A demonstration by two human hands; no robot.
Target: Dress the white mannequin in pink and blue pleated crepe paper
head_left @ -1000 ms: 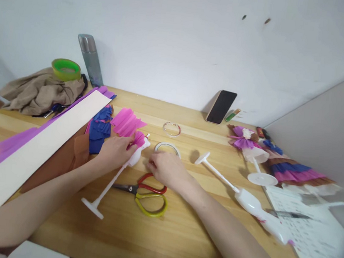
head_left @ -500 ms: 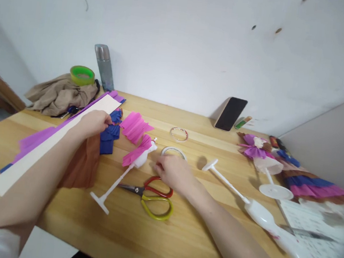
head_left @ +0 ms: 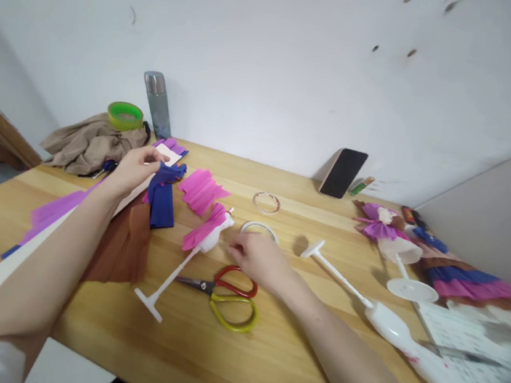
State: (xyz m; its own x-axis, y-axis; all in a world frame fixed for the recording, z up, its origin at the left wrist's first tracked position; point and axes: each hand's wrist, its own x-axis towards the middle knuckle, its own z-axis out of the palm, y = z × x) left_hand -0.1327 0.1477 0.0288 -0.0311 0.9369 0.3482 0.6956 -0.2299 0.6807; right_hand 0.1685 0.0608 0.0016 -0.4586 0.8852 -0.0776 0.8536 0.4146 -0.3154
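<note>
My left hand (head_left: pixel 135 167) pinches the top of a dark blue piece of crepe paper (head_left: pixel 161 201), which is partly lifted. Under that forearm lie a brown crepe paper piece (head_left: pixel 121 243) and a long white paper strip (head_left: pixel 27 253). My right hand (head_left: pixel 261 257) rests on the table with curled fingers, in front of a white ring-shaped tape roll (head_left: pixel 260 225); whatever is beneath the fingers is hidden. Between the hands lies a small white doll form on a stand (head_left: pixel 210 239), wrapped in pink crepe paper (head_left: pixel 204 229). Scissors (head_left: pixel 224 293) with red and yellow handles lie nearest my right hand.
A loose pink paper piece (head_left: pixel 202 191) and a thin bracelet (head_left: pixel 266 202) lie farther back. A bottle (head_left: pixel 158 105), green tape (head_left: pixel 125 116) and a phone (head_left: pixel 344 173) stand near the wall. Rightward are a larger white doll form (head_left: pixel 405 337) and a paper-dressed one (head_left: pixel 381 225).
My left hand has moved slightly up and now raises the blue crepe paper, drawing it away from the pile. My right hand has stayed nearly still. The view has shifted slightly.
</note>
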